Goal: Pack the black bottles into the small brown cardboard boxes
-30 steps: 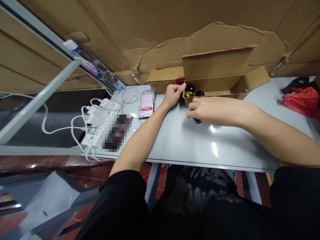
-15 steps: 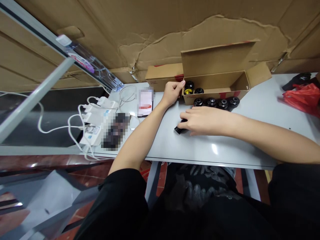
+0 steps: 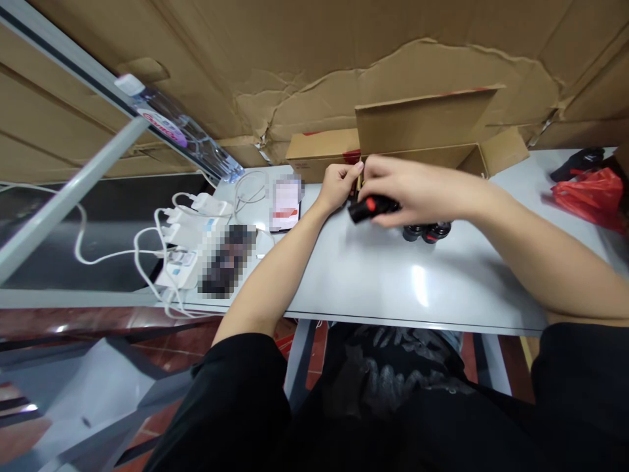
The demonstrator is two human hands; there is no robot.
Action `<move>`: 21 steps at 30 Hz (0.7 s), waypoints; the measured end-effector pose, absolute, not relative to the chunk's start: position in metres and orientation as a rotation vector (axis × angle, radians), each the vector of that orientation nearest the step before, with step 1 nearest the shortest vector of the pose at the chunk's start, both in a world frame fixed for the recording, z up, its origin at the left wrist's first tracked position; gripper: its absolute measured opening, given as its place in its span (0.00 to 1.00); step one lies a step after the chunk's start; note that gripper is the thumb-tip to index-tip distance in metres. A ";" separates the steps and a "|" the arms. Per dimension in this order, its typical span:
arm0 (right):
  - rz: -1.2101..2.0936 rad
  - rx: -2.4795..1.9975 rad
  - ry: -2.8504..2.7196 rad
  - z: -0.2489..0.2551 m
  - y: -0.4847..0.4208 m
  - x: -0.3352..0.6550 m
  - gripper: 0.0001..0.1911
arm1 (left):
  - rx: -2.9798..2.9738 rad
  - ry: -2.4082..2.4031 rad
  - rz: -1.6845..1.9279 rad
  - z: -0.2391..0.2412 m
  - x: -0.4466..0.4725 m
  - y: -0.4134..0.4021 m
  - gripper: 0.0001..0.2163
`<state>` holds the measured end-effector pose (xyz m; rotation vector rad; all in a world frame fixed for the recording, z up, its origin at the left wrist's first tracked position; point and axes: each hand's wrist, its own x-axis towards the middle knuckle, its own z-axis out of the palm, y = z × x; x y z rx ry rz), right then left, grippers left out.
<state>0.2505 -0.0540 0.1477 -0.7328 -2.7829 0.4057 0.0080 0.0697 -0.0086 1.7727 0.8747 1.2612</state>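
My right hand [image 3: 417, 193] is closed around a small black part with a red spot [image 3: 366, 208], lifted just above the white table [image 3: 393, 275] in front of the open cardboard box [image 3: 427, 124]. My left hand [image 3: 339, 185] grips the left end of that box, fingers curled on its edge. Two black round parts [image 3: 426, 231] stand on the table under my right wrist. The box's inside is hidden behind my right hand.
A closed cardboard box [image 3: 319, 147] lies left of the open one. White chargers and cables [image 3: 189, 239], a phone [image 3: 285, 200] and a water bottle [image 3: 181, 134] are at the left. A red bag [image 3: 590, 193] lies at the far right. Cardboard sheets line the back.
My right hand picked the black part off the table and raised it toward the box's left end. It now covers the row of black parts. The left hand stayed put.
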 end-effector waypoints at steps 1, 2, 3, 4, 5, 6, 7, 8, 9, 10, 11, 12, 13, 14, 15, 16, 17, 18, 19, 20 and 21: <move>0.412 -0.779 -2.709 0.152 -0.046 0.262 0.17 | 1.763 0.870 1.261 -0.008 0.008 0.069 0.50; 0.395 -0.874 -2.657 0.155 -0.038 0.273 0.20 | 1.758 0.864 1.257 -0.007 0.008 0.069 0.49; 0.399 -0.977 -2.618 0.157 -0.031 0.283 0.23 | 1.758 0.859 1.248 -0.007 0.008 0.068 0.49; 0.419 -1.077 -2.581 0.157 -0.025 0.292 0.26 | 1.761 0.860 1.235 -0.006 0.008 0.068 0.48; 0.443 -1.161 -2.555 0.156 -0.021 0.299 0.29 | 1.765 0.867 1.225 -0.006 0.007 0.068 0.47; 0.463 -1.220 -2.530 0.154 -0.017 0.304 0.31 | 1.770 0.876 1.219 -0.005 0.007 0.067 0.47; 0.476 -1.249 -2.508 0.150 -0.013 0.308 0.33 | 1.773 0.884 1.215 -0.005 0.007 0.067 0.47; 0.482 -1.252 -2.490 0.147 -0.010 0.310 0.35 | 1.774 0.890 1.215 -0.006 0.007 0.068 0.47; 0.486 -1.235 -2.476 0.143 -0.007 0.311 0.36 | 1.773 0.895 1.218 -0.006 0.007 0.068 0.48; 0.497 -1.213 -2.468 0.139 -0.004 0.311 0.37 | 1.771 0.899 1.222 -0.007 0.007 0.068 0.49; 0.518 -1.193 -2.465 0.136 -0.001 0.312 0.38 | 1.770 0.902 1.226 -0.007 0.007 0.069 0.49; 0.543 -1.179 -2.468 0.133 0.001 0.312 0.39 | 1.768 0.906 1.229 -0.008 0.007 0.069 0.50; 0.567 -1.172 -2.476 0.131 0.004 0.313 0.40 | 1.767 0.909 1.231 -0.008 0.008 0.070 0.50; 0.578 -1.171 -2.481 0.130 0.006 0.314 0.39 | 1.769 0.907 1.230 -0.009 0.008 0.070 0.50; 0.575 -1.172 -2.482 0.130 0.008 0.314 0.39 | 1.773 0.900 1.228 -0.008 0.008 0.070 0.50; 0.561 -1.172 -2.480 0.129 0.009 0.315 0.39 | 1.779 0.892 1.225 -0.008 0.008 0.070 0.50; 0.543 -1.169 -2.477 0.130 0.010 0.315 0.39 | 1.786 0.885 1.223 -0.008 0.008 0.070 0.51; 0.527 -1.164 -2.474 0.130 0.010 0.316 0.38 | 1.791 0.881 1.221 -0.007 0.008 0.069 0.51; 0.515 -1.159 -2.473 0.131 0.010 0.316 0.38 | 1.794 0.880 1.221 -0.007 0.008 0.069 0.51; 0.508 -1.156 -2.473 0.131 0.010 0.315 0.38 | 1.795 0.881 1.224 -0.006 0.008 0.069 0.50; 0.505 -1.158 -2.474 0.132 0.009 0.315 0.38 | 1.793 0.880 1.227 -0.006 0.008 0.068 0.50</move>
